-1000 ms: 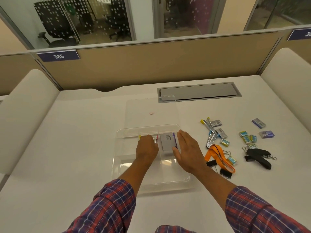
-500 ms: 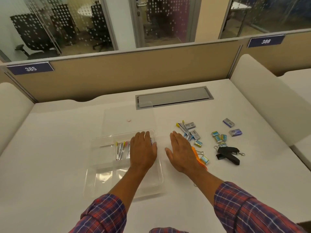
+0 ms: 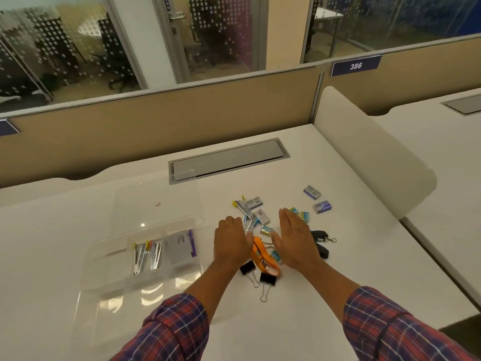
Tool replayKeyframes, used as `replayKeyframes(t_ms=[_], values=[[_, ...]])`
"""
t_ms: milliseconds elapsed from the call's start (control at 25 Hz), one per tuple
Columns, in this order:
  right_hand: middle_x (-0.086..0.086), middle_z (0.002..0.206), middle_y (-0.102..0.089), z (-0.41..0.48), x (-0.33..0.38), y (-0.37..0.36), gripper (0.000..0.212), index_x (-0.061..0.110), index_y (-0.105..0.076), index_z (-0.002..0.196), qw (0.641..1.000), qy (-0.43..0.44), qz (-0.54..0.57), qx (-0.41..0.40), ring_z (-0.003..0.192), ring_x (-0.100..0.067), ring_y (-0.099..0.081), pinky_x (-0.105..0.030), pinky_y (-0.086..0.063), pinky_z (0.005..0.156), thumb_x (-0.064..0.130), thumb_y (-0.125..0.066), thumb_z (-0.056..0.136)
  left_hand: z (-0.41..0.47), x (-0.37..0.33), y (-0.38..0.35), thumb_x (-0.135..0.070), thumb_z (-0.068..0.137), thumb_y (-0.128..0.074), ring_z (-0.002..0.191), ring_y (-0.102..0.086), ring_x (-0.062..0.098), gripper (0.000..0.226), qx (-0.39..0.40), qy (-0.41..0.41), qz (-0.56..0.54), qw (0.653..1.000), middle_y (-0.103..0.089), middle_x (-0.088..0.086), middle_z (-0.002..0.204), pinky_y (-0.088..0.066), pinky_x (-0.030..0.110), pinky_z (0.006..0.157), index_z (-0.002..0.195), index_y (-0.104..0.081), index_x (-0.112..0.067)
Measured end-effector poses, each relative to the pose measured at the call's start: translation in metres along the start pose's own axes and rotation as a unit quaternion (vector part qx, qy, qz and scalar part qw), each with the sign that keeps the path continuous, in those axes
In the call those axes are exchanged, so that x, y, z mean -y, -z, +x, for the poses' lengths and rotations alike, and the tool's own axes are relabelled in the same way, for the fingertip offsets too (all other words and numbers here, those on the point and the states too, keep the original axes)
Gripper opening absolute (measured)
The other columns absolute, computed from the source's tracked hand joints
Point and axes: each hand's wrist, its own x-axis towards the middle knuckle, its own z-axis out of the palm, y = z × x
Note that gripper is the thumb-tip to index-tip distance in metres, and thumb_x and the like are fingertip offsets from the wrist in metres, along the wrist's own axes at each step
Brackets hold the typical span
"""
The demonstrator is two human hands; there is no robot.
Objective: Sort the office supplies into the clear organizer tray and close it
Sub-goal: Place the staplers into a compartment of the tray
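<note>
The clear organizer tray (image 3: 104, 259) lies open on the white desk at the left, its clear lid (image 3: 156, 204) flat behind it. Inside are two small staplers (image 3: 147, 256) and a grey box (image 3: 181, 247). To its right lies a loose pile: an orange lanyard (image 3: 264, 259), two black binder clips (image 3: 257, 273), metal staple removers (image 3: 244, 208), small staple boxes (image 3: 321, 206) and a black lanyard (image 3: 321, 242). My left hand (image 3: 230, 242) and my right hand (image 3: 295, 237) hover flat over the pile on either side of the orange lanyard, both holding nothing.
A grey cable hatch (image 3: 229, 158) is set into the desk behind the pile. A tan partition (image 3: 166, 121) closes the back, and a white curved divider (image 3: 374, 157) bounds the right side. The desk's front right edge (image 3: 442, 277) drops off.
Both hands have left the tray and moved right, over the loose pile. The view has swung right, so the tray now sits at the left.
</note>
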Motion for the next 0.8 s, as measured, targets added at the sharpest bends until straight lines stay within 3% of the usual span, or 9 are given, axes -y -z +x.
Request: replayKeyframes(t_ms=[80, 320, 440, 520, 800], values=[[-0.014, 0.162, -0.032, 0.002, -0.015, 0.002, 0.07, 0.009, -0.023, 0.157, 1.0, -0.006, 0.004, -0.002, 0.151, -0.029, -0.027, -0.043, -0.026, 0.12, 0.049, -0.041, 0.103, 0.008, -0.01, -0.006, -0.045, 0.096, -0.057, 0.104, -0.057, 0.02, 0.037, 0.022, 0.029, -0.014, 0.999, -0.062, 0.005, 0.115, -0.048, 0.033, 0.087, 0.118, -0.061, -0.015], [-0.012, 0.158, -0.04, 0.003, -0.041, -0.001, 0.067, 0.012, -0.026, 0.155, 1.0, -0.014, 0.016, -0.022, 0.146, -0.03, -0.037, -0.041, -0.031, 0.117, 0.047, -0.046, 0.101, 0.023, -0.022, -0.021, -0.039, 0.092, -0.066, 0.1, -0.06, 0.021, 0.03, 0.047, 0.096, -0.071, 0.992, -0.06, 0.005, 0.106, -0.056, 0.037, 0.086, 0.106, -0.065, -0.012], [-0.011, 0.159, -0.039, 0.011, -0.043, -0.002, 0.065, 0.012, -0.027, 0.155, 0.999, -0.009, 0.031, -0.012, 0.146, -0.028, -0.036, -0.042, -0.03, 0.118, 0.047, -0.043, 0.102, 0.028, -0.021, -0.022, -0.023, 0.088, -0.069, 0.069, -0.056, 0.013, 0.016, 0.035, 0.146, -0.139, 0.979, -0.061, 0.004, 0.079, -0.047, 0.027, 0.059, 0.08, -0.066, -0.01], [-0.01, 0.157, -0.04, 0.02, -0.036, -0.002, 0.063, 0.013, -0.03, 0.155, 0.998, -0.003, 0.056, -0.007, 0.145, -0.027, -0.037, -0.042, -0.032, 0.117, 0.045, -0.043, 0.103, 0.029, -0.018, -0.017, -0.019, 0.086, -0.07, 0.054, -0.049, 0.009, 0.019, 0.023, 0.177, -0.179, 0.968, -0.057, 0.0, 0.064, -0.037, 0.023, 0.049, 0.07, -0.065, -0.01], [-0.014, 0.132, -0.055, 0.066, 0.023, -0.002, 0.05, 0.004, -0.047, 0.141, 0.992, 0.092, 0.091, -0.013, 0.117, -0.028, -0.055, -0.038, -0.048, 0.099, 0.029, -0.057, 0.099, 0.02, 0.002, 0.002, -0.029, 0.09, -0.075, 0.064, -0.058, 0.01, 0.017, -0.049, 0.242, -0.258, 0.934, -0.065, -0.005, 0.075, -0.032, 0.014, 0.055, 0.086, -0.07, -0.013]])
